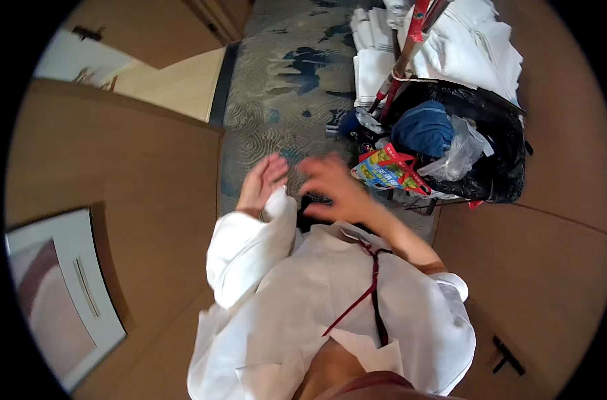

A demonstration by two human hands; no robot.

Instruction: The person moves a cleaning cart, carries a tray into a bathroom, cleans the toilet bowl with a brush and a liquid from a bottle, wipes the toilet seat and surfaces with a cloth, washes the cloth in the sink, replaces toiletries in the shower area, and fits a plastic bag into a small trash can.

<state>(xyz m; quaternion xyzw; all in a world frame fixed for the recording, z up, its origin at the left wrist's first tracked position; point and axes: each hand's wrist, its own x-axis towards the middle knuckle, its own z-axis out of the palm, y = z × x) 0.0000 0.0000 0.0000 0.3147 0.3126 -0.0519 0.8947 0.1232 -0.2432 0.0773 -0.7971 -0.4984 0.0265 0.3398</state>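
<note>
My left hand (263,181) is held up in front of my chest, fingers stretched out, with nothing visible in it. A loose white sleeve (253,257) reaches to its wrist. Facing it across a small gap is my right hand (335,189), smeared by motion, its fingers spread and nothing seen in them. The right forearm is bare, its sleeve (450,283) pushed up to the elbow. Nearest to the right hand is a colourful printed bag (387,170) at the front of a loaded cart.
On the cart, a black bin bag (507,170) holds blue cloth (423,127) and clear plastic (460,153). White folded towels (457,53) are stacked behind red-handled poles (410,43). Patterned carpet (277,100) runs between brown walls. A doorway (177,87) stands open at left; a framed picture (83,287) hangs nearby.
</note>
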